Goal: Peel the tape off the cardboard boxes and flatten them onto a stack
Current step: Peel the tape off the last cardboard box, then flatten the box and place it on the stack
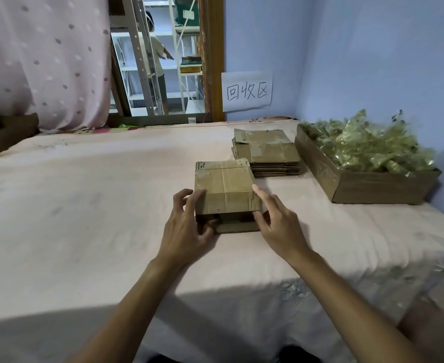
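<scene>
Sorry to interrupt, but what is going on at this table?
A person is working on a small cardboard box on the cloth-covered table. The left hand grips its near left corner; the right hand touches its right side with fingers mostly straight. Tape runs across its top and it is not yet flattened. Behind it sits a stack of flattened boxes, beside an open carton heaped with crumpled tape.

Brown cardboard box (226,189) on pale pink cloth (97,192); pink curtain (42,61) with grey dots; blue wall (372,48).
</scene>
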